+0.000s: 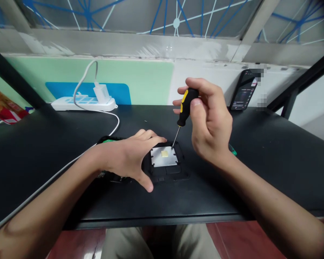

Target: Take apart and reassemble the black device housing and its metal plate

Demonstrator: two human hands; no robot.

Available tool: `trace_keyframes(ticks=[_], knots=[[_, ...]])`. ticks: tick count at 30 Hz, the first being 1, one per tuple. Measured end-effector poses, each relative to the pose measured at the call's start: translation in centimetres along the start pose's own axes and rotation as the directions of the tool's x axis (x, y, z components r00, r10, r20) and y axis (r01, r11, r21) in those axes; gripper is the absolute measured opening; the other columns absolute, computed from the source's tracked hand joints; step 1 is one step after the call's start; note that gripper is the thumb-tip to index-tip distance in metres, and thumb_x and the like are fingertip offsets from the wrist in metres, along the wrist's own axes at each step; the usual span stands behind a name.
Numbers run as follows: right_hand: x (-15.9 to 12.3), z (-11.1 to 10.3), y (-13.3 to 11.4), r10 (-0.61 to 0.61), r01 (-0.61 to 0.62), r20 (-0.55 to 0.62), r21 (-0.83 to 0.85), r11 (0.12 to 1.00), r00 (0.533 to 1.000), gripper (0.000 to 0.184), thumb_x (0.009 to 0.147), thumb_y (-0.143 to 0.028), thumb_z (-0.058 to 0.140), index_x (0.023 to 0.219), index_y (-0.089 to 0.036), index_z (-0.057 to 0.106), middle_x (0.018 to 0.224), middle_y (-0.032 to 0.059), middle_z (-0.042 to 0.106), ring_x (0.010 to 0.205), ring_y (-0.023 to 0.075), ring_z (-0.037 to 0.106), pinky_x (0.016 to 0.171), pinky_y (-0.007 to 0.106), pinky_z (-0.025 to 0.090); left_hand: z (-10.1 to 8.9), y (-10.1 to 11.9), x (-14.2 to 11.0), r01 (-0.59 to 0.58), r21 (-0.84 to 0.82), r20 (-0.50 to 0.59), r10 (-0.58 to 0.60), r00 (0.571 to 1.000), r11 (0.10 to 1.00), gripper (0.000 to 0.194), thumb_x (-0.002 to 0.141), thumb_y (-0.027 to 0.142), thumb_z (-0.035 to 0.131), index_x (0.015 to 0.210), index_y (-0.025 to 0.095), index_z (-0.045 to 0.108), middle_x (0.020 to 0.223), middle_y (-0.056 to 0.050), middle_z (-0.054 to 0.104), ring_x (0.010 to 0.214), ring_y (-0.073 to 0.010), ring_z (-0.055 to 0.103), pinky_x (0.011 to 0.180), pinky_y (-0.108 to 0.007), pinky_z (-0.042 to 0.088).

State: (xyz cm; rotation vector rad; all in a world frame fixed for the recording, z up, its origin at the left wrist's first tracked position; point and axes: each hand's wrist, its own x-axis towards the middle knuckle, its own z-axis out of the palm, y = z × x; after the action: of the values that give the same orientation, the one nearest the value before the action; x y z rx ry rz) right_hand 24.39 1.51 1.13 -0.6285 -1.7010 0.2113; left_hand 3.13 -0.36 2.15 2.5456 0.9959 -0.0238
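A black device (166, 173) with a silver metal plate (164, 158) lies on the black desk (272, 158). A small yellow square sits on the plate. My left hand (129, 156) rests flat over the device's left side, fingers spread along the plate's edge, thumb at the front. My right hand (209, 118) grips a screwdriver (184, 109) with a black and yellow handle, held nearly upright. Its tip touches the plate's far right corner. A green part (233, 150) peeks out behind my right wrist.
A white power strip (83, 103) with a plugged charger stands at the back left; its white cable (70, 163) runs across the desk toward me. A phone (243, 90) leans on the back wall at right. A red packet (4, 108) lies far left.
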Motion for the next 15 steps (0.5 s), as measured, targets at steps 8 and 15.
trace_keyframes(ticks=[8, 15], knots=[[0.6, 0.7, 1.7, -0.110, 0.101, -0.067, -0.123, 0.987, 0.992, 0.034, 0.098, -0.044, 0.056, 0.130, -0.033, 0.058, 0.123, 0.0072, 0.060, 0.100, 0.0207, 0.068, 0.079, 0.039, 0.068, 0.1, 0.0, 0.3, 0.000, -0.007, -0.007, 0.000, 1.000, 1.000, 0.110, 0.061, 0.049, 0.094, 0.150, 0.023, 0.034, 0.139, -0.011, 0.046, 0.134, -0.0347, 0.040, 0.109, -0.042, 0.038], [0.6, 0.7, 1.4, -0.016, 0.018, -0.027, 0.093, 0.995, 1.000, 0.034, 0.105, -0.038, 0.039, 0.135, -0.035, 0.055, 0.127, 0.0028, 0.065, 0.098, 0.0178, 0.074, 0.081, 0.039, 0.068, 0.0, -0.1, 0.3, -0.020, -0.027, -0.012, 0.020, 1.000, 0.999, 0.113, 0.059, 0.053, 0.095, 0.150, 0.023, 0.035, 0.140, -0.011, 0.047, 0.132, -0.0348, 0.040, 0.109, -0.044, 0.038]])
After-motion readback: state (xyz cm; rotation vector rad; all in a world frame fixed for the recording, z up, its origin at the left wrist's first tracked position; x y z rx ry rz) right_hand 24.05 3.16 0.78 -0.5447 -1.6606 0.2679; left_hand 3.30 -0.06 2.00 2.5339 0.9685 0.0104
